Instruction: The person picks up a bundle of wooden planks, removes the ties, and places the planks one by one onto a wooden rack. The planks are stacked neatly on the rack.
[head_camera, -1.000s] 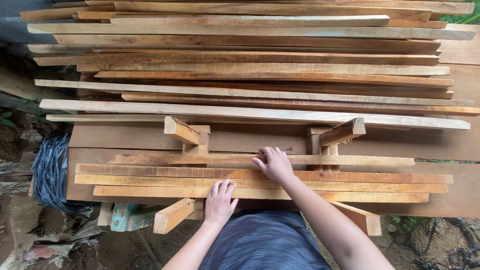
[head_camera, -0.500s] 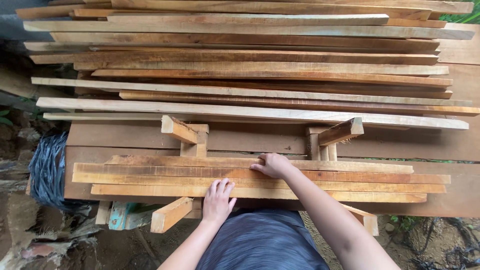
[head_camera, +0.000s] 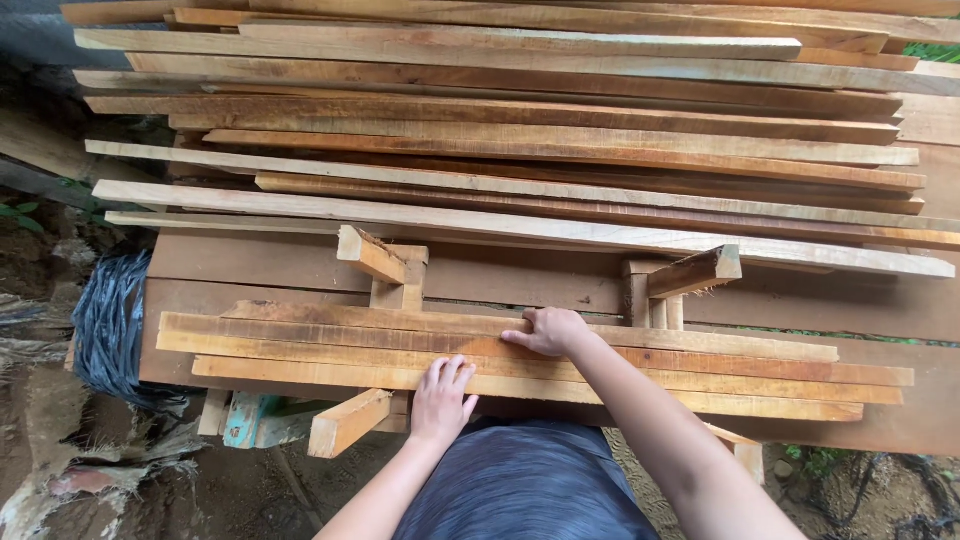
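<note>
A few long wooden slats (head_camera: 300, 345) lie side by side on a wooden bench top right in front of me. My left hand (head_camera: 441, 400) rests flat on the nearest slat, fingers spread a little. My right hand (head_camera: 548, 330) lies curled over the far slats, its fingers bent onto the wood; I cannot tell whether it grips one. Beyond them, a big stack of long planks (head_camera: 520, 130) fills the upper view. Two short wooden blocks (head_camera: 372, 255) (head_camera: 695, 272) stick up between the slats and the stack.
The bench surface (head_camera: 250, 262) is made of wide brown boards. A bundle of dark blue cord (head_camera: 108, 325) hangs at its left end. Dirt ground and scraps (head_camera: 60, 470) lie at the lower left, and a short offcut (head_camera: 348, 422) juts out under the bench.
My right hand has slid from the upper slat down toward me and its fingers have curled. The left hand stays on the near slat. The view has shifted slightly.
</note>
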